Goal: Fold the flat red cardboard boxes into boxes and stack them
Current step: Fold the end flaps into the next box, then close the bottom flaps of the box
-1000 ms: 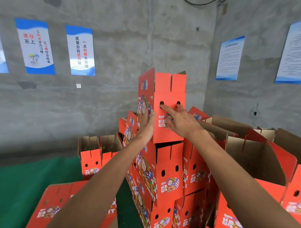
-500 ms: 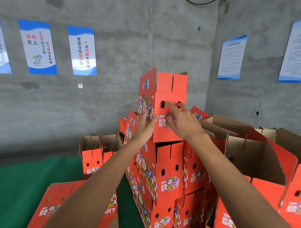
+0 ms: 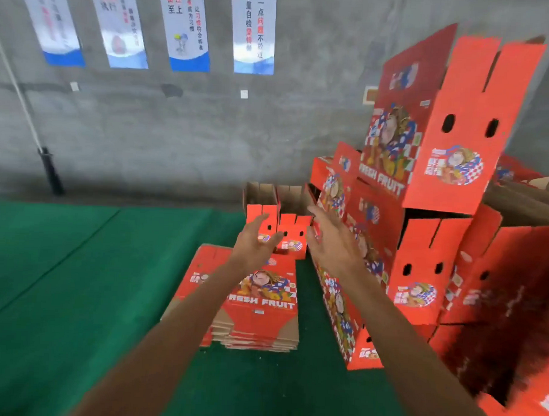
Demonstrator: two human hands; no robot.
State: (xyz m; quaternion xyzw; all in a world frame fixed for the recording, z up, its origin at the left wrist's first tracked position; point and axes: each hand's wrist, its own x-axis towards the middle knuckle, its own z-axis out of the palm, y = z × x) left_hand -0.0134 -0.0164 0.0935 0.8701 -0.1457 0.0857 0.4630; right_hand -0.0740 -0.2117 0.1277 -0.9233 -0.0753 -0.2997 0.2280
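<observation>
A pile of flat red cardboard boxes lies on the green floor mat below my hands. To the right rises a stack of folded red boxes, the top box standing highest with its flaps up. My left hand hangs in the air above the flat pile, fingers spread and holding nothing. My right hand is beside it, also empty with fingers relaxed, close to the left face of the folded stack.
Two small folded boxes stand behind the flat pile. More folded boxes fill the right side. A green mat covers the floor to the left. A dark pole leans against the grey wall with posters.
Both hands have let go of the top folded box and dropped down to the left, over the flat pile. The view has swung left and downward.
</observation>
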